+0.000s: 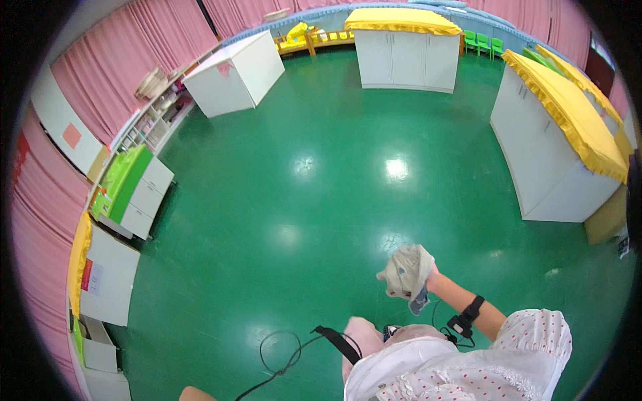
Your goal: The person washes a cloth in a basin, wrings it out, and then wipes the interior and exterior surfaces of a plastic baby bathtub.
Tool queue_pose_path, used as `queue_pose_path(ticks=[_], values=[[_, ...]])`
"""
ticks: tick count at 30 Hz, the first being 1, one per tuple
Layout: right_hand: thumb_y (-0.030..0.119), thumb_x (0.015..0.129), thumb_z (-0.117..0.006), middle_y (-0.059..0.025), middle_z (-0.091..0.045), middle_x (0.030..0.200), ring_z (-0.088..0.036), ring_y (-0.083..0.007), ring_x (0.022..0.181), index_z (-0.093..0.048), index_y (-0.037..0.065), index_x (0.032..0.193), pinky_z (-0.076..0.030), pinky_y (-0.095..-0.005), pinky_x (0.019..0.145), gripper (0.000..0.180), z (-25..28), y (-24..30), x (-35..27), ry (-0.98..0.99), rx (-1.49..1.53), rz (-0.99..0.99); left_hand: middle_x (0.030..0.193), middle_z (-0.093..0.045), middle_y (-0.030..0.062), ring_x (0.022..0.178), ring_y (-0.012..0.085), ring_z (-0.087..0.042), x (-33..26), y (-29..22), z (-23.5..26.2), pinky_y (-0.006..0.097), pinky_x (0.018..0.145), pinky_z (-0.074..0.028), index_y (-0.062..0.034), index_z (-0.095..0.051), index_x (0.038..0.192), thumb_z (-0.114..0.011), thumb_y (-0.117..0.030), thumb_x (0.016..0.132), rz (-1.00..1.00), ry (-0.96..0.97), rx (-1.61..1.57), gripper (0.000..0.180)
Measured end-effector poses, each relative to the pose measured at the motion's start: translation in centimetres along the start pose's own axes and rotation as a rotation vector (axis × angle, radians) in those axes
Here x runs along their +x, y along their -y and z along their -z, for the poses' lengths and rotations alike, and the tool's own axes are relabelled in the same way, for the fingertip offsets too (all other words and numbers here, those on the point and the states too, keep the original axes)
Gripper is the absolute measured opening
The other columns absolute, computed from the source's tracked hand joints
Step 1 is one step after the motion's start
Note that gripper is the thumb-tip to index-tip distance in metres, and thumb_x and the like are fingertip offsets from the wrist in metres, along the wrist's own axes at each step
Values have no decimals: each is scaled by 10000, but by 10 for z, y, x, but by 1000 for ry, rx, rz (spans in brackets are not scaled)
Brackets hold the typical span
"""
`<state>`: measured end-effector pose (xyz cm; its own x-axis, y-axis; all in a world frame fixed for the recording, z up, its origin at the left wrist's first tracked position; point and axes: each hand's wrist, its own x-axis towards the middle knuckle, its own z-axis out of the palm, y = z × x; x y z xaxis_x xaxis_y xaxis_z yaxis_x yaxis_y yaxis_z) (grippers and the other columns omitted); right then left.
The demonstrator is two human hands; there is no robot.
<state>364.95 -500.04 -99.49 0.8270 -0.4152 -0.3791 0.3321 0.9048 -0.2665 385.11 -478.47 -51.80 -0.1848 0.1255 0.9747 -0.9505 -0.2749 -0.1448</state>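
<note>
My right hand point(433, 277) is closed on a crumpled grey-beige cloth point(406, 271) with small dark blue patches. A bluish-grey end of the cloth hangs down below the hand. Most of my fingers are hidden behind the fabric, which is held out in front of me above the floor; whether it is a cap or a rag I cannot tell. My left hand does not show; only a bit of bare skin appears at the lower edge, left of the middle.
The green floor point(301, 194) is shiny. White cabinets with yellow covers stand at the far side point(408, 60) and right point(555, 147). On the left are a white counter point(241, 73), a green-topped play sink unit point(137, 187) and pink curtains. A black cable point(287, 367) hangs near my waist.
</note>
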Motion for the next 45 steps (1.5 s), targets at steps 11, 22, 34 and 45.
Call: queue_pose_path(ticks=[11, 22, 34, 45], values=[[353, 896, -341, -97, -528, 1172, -511, -273, 1045, -473, 67, 1180, -379, -424, 941, 425, -122, 121, 248, 124, -36, 258, 1111, -413, 181, 939, 230, -513, -137, 177, -253, 342, 773, -440, 27, -418, 1001, -337, 139, 562, 378, 436, -115, 460], [454, 847, -380, -73, -537, 1113, -504, -261, 1015, -490, 133, 1151, -382, -418, 921, 456, -153, 242, 413, -183, 61, 454, 1212, -361, 195, 939, 310, -517, -372, 273, -526, 386, 770, -443, -3, -468, 1089, -515, 40, 644, 211, 1433, -323, 450], [381, 893, -355, -107, -524, 1162, -506, -268, 1045, -461, 62, 1191, -395, -407, 927, 448, -209, 443, 716, -246, 175, 328, 1273, -298, 162, 888, 315, -518, -506, 400, -717, 387, 727, -451, -32, -407, 1165, -495, 25, 737, 715, 1577, 57, 440], [342, 898, -335, -112, -487, 1210, -495, -273, 1068, -407, 53, 1235, -397, -414, 928, 450, -243, 635, 966, -260, 228, 420, 1256, -313, 193, 828, 310, -537, -630, 491, -1058, 380, 719, -451, -25, -411, 1164, -491, 45, 747, 660, 1456, -123, 430]])
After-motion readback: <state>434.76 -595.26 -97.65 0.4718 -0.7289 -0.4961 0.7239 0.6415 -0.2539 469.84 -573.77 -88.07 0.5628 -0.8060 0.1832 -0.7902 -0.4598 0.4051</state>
